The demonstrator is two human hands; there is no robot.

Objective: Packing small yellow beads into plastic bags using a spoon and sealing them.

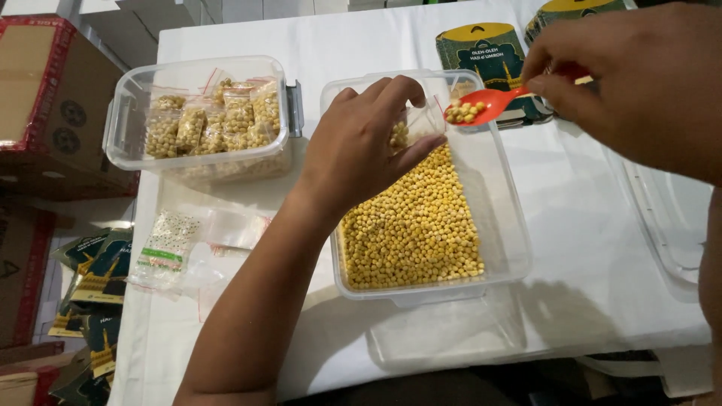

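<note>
My left hand (361,143) holds a small clear plastic bag (417,124) open above a clear plastic tub (511,218) that is partly filled with yellow round nuts (414,225). A few nuts lie in the bag. My right hand (639,83) grips the handle of a red plastic spoon (492,99). The spoon's bowl carries several yellow nuts and hovers right at the bag's mouth, over the tub's far end.
A second clear tub (120,135) at the left holds several filled, sealed bags (218,120). Empty bags (169,244) lie on the white tablecloth below it. Printed dark-green pouches (489,56) lie at the back. A tub lid (669,218) rests at the right. Cardboard boxes (45,98) stand at the left.
</note>
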